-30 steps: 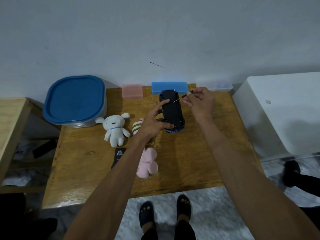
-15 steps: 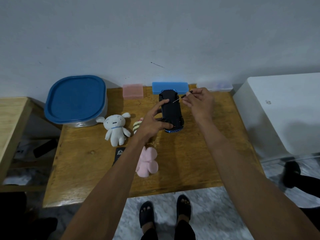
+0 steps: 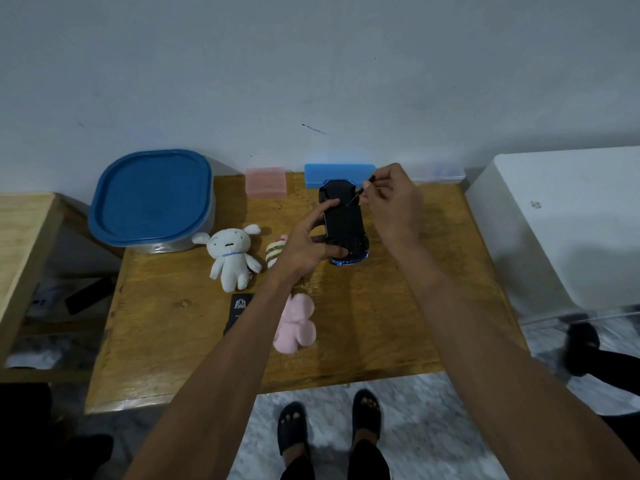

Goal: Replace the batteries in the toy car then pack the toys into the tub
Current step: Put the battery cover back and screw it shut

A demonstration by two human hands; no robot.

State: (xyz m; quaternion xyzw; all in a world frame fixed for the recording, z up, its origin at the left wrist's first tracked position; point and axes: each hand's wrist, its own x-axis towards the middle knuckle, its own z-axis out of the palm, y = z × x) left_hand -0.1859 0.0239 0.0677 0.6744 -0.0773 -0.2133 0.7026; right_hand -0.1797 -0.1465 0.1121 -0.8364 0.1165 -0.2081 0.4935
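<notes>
Toy car (image 3: 344, 221) lies upside down on the wooden tabletop (image 3: 173, 341), near the back edge, dark underside up, blue trim showing at its near end.

Left hand (image 3: 304, 242): grips the car from the left side. One finger lies across the underside toward the far end; the thumb presses near the near end. Fingers curled round the body.

Right hand (image 3: 393, 206): fingers drawn together, pinching a thin screwdriver (image 3: 360, 192). Dark handle at the fingertips, thin shaft slanting down and left; the tip meets the car's underside toward its far end. Whether it sits in a screw: cannot tell, too small.

Tub (image 3: 150, 202): stands at the back left corner of the tabletop, blue lid on, clear walls, well apart from the car.

Other toys on the tabletop, left of the car:
- white plush rabbit (image 3: 231, 258), lying face up just beside the tub;
- small striped plush (image 3: 275, 252), partly hidden behind the left wrist;
- pink plush (image 3: 296, 323), nearer the front, partly under the left forearm.

Black card (image 3: 238, 311) with a white logo lies flat beside the pink plush.

Along the wall behind the car: pink box (image 3: 266, 182), blue box (image 3: 339, 170), clear box (image 3: 440, 174), in a row.
</notes>
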